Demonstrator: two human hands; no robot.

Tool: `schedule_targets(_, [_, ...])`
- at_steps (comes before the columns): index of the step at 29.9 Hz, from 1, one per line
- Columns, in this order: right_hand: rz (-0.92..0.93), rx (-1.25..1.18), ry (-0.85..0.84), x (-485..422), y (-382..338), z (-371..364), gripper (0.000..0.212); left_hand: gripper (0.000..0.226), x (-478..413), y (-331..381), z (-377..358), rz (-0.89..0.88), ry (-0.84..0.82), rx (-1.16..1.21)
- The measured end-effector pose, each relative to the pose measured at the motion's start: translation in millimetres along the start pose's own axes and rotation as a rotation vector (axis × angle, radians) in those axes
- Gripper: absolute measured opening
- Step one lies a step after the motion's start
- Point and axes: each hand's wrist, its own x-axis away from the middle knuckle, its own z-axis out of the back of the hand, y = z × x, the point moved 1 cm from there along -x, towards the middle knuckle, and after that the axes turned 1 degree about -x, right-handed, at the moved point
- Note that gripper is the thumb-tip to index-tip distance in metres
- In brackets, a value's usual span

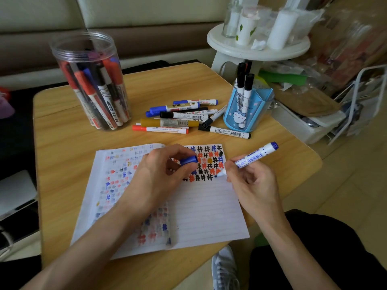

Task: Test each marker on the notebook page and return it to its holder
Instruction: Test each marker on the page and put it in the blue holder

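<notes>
The right hand (249, 174) pinches the blue marker (251, 159) low on its barrel, tip on the notebook page (205, 206) between both hands. The left hand (163, 172) pinches its cap (189, 160). Light, rigid, smooth plastic: a barrel grip suits it.

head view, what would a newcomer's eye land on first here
First, the block of black, red and blue hash marks at the top of the notebook page, where the right hand holds an uncapped blue marker with its tip at the marks and the left hand pinches a blue cap. Behind, a clear jar crammed with markers stands at the back left, with loose markers heaped beside a blue holder.
</notes>
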Motion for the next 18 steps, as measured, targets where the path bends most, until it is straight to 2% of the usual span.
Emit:
schedule_targets(3, [0.035,0.048,-0.035,1.6,0.7,-1.3,0.004,0.02,-0.3,0.2,-0.3,0.0,-0.004,-0.004])
schedule_targets(7, [0.028,0.085,0.009,0.2,2.1,-0.5,0.007,0.02,-0.1,0.2,-0.3,-0.003,-0.001,-0.002])
schedule_targets(15, [0.002,-0.007,0.021,-0.4,4.0,0.7,0.004,0.019,0.3,-0.1,0.3,0.005,0.0,0.005])
schedule_targets(18, [0.046,0.013,-0.014,-0.1,5.0,0.3,0.004,0.019,-0.3,0.0,-0.6,0.01,-0.005,0.004])
